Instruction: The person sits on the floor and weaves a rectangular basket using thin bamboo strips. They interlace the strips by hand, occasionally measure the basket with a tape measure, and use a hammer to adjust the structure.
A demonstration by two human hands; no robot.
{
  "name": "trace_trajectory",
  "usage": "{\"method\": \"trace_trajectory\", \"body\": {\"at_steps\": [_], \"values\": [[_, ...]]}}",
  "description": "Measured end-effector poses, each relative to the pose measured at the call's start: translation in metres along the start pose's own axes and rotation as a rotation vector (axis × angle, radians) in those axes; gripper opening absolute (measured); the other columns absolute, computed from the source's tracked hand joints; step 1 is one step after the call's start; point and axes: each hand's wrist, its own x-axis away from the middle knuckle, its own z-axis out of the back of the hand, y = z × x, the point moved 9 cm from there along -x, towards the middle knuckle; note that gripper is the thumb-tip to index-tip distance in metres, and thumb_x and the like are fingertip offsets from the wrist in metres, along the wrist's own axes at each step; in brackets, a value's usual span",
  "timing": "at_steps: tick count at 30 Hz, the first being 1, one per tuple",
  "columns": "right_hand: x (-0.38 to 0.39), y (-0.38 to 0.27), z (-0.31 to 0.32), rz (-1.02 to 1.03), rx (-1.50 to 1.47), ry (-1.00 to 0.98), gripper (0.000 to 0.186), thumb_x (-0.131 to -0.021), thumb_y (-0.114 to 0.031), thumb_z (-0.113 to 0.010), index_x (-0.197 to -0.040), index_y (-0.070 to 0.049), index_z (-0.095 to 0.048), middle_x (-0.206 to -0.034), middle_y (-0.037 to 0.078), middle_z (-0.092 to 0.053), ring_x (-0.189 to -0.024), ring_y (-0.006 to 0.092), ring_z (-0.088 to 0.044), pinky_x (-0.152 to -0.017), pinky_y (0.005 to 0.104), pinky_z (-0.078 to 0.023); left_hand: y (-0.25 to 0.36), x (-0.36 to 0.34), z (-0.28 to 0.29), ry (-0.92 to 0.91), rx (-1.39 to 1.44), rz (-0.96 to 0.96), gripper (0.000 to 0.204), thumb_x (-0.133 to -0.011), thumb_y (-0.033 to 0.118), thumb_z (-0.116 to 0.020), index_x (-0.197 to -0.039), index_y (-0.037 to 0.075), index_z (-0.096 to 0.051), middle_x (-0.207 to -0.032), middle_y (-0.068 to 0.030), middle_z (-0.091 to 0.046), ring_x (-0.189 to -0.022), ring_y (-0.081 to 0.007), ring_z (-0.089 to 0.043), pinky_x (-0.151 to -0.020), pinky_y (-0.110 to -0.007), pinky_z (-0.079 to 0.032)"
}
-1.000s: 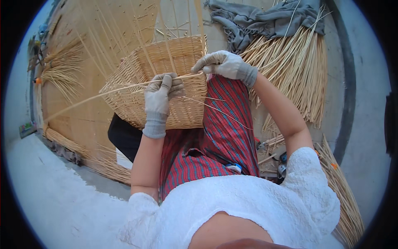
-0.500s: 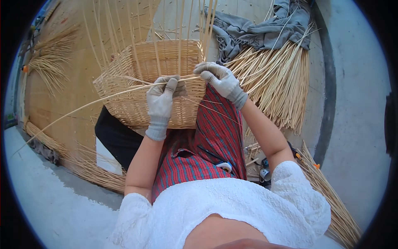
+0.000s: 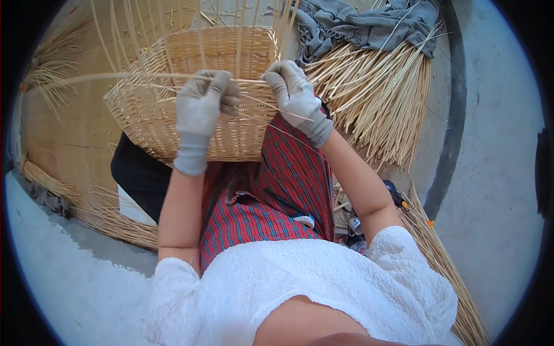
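A woven rattan basket rests over my lap, tall thin stakes rising from it. Across its near side runs a long pale strand, its left end blurred. My left hand, in a light glove with grey fingertips, is closed on this strand in front of the basket. My right hand, gloved alike, pinches the strand at the basket's near right corner, its fingertips partly hidden. Thinner loose strands slant down to the right below my hands.
A large rattan bundle lies right, topped by grey cloth. More bundles lie left and lower right. A black padded object is beside my left leg; small tools are by my right leg.
The basket and both hands sit higher and further left in the picture. The strand's long left end has swung upward. Both hands remain closed on the strand.
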Motion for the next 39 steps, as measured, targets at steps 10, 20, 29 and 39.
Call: {"method": "trace_trajectory", "body": {"at_steps": [10,20,29,39], "values": [[0.000,0.005,-0.003,0.015,0.039,0.040,0.017,-0.099,-0.019,-0.056,-0.096,-0.003,-0.062,-0.096,0.018,-0.061,-0.096,0.0375,-0.057,-0.088,0.0440,-0.045,0.141,-0.040,-0.092,-0.178,-0.908,-0.842,0.040,-0.093,0.008,-0.064,-0.133,0.014,-0.057,-0.108,-0.0127,-0.068,-0.073,-0.0157,-0.060,-0.056,-0.030,-0.049],[0.000,0.005,-0.003,-0.015,0.067,-0.041,0.016,-0.096,-0.019,-0.060,-0.099,-0.003,-0.065,-0.098,0.018,-0.063,-0.097,0.0368,-0.060,-0.089,0.0428,-0.047,0.017,-0.006,0.046,-0.093,0.030,-0.243,0.025,-0.098,0.010,-0.063,-0.123,0.008,-0.063,-0.099,-0.0096,-0.074,-0.045,-0.0031,-0.048,-0.040,-0.018,-0.040],[-0.013,-0.083,-0.024,-0.008,-0.031,-0.090,0.038,-0.093,-0.027,-0.065,-0.126,-0.011,-0.055,-0.108,0.020,-0.070,-0.097,0.0408,-0.067,-0.085,0.0486,-0.053,-0.014,-0.014,0.062,-0.136,0.374,-0.147,0.024,-0.097,0.011,-0.066,-0.120,0.005,-0.062,-0.111,-0.0097,-0.073,-0.048,-0.0001,-0.047,-0.042,-0.015,-0.038],[-0.041,-0.047,-0.101,-0.089,0.256,0.067,0.060,-0.094,-0.019,-0.055,-0.148,-0.001,-0.039,-0.103,0.024,-0.070,-0.096,0.0369,-0.070,-0.084,0.0454,-0.055,0.067,-0.045,0.019,-0.082,-0.993,-0.408,0.029,-0.094,0.013,-0.066,-0.119,-0.001,-0.062,-0.100,-0.0136,-0.074,-0.086,-0.0188,-0.070,-0.074,-0.034,-0.055]]}}
